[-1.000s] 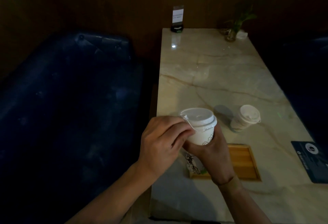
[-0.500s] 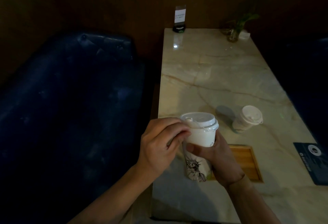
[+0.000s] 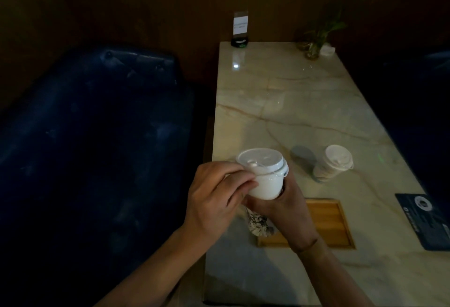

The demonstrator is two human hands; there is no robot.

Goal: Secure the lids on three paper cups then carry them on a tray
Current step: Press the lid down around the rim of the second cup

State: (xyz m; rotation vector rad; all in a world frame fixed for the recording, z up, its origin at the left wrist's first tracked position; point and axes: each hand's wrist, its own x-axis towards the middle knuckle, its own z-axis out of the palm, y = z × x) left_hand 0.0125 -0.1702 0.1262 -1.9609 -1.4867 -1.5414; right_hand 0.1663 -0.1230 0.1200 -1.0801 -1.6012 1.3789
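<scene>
Right hand point(image 3: 282, 209) wraps the cup point(image 3: 266, 183) from the 5 o'clock side, holding it raised above the tray point(image 3: 328, 221). Left hand point(image 3: 214, 199), at the cup's 8 o'clock, has curled fingers pinching at the lid point(image 3: 260, 160) rim. Second cup point(image 3: 331, 168), lidded, stands on the table point(image 3: 292, 102) at 2 o'clock of the held cup, well apart. Card point(image 3: 428, 219) lies at the tray's 3 o'clock

Dim room with a dark wood-panelled wall point(image 3: 170, 2). A pale marble counter point(image 3: 292, 112) meets it; a dark blue upholstered seat point(image 3: 85, 136) stands alongside.
</scene>
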